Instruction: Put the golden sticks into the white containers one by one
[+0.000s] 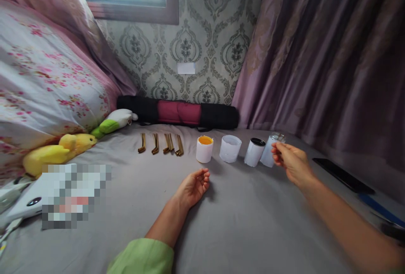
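My right hand (289, 160) is at the rightmost container, a clear glass jar (268, 149) with a pale wrap. Its thumb and fingers are pinched together in front of the jar; what they hold, if anything, is hidden. My left hand (193, 187) rests on the grey sheet with its fingers loosely curled and nothing visible in them. Beyond it stand a white-wrapped cup (204, 151) with an orange inside, a translucent white cup (230, 149) and a white-wrapped can (254, 153) with a dark rim. Left of these lie several bundles of bent brass-coloured rods (168, 143).
A black and maroon roll bag (179, 112) lies along the wall. At left are a yellow plush toy (60, 149), a green-white plush toy (115, 122) and a white device (28, 202), partly pixelated. A black phone (343, 175) lies at right by the purple curtain (316, 63).
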A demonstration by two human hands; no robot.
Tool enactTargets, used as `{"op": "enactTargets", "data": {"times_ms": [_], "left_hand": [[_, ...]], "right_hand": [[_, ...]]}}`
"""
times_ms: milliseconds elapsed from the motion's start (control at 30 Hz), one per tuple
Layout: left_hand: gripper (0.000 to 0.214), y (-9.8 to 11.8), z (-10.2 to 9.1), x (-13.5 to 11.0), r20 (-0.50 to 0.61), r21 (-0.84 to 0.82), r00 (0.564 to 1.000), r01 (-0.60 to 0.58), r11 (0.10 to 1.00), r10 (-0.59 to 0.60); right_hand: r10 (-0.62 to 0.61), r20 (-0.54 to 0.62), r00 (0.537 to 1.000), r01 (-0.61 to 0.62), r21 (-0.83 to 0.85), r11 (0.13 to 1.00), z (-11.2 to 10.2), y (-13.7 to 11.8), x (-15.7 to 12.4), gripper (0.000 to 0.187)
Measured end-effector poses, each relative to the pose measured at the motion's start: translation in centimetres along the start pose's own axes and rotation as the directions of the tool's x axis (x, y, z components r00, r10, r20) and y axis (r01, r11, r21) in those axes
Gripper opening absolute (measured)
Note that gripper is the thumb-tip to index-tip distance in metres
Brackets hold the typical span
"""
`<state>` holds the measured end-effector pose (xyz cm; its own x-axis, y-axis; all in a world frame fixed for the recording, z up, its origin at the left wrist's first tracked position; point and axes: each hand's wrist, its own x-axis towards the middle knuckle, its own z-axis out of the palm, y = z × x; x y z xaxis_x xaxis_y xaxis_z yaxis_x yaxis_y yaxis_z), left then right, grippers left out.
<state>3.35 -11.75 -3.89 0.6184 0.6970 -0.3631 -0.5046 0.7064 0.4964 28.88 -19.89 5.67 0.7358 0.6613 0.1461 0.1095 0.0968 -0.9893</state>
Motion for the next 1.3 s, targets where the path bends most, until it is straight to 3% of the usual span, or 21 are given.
{"op": "enactTargets", "data": {"times_ms": [333, 667, 1033, 1300], "left_hand": [[0.006, 0.0, 0.0, 0.0, 0.003, -0.006, 1.000, 0.000, 1.000, 0.000], [0.003, 0.0, 0.2, -0.1, 0.001, 0.027, 1.000, 0.001, 1.000, -0.001], [0.003, 0.0, 0.3, -0.1, -0.012, 0.048, 0.999, -0.031, 0.998, 0.032], [0.002, 1.0, 0.3, 0.8, -0.122, 0.191, 0.983, -0.113, 0.975, 0.138]], "right_hand": [[0.162, 0.224, 0.961, -0.147, -0.082, 0.986, 5.0, 4.1, -3.9, 0.016], [0.177, 0.331, 0.927, -0.141, -0.128, 0.982, 9.3, 7.0, -6.0, 0.017], [0.106, 0.350, 0.931, -0.037, -0.200, 0.979, 9.4, 9.6, -6.7, 0.032], [0.100, 0.349, 0.932, -0.021, -0.223, 0.975, 9.3, 9.7, -6.8, 0.032]]}}
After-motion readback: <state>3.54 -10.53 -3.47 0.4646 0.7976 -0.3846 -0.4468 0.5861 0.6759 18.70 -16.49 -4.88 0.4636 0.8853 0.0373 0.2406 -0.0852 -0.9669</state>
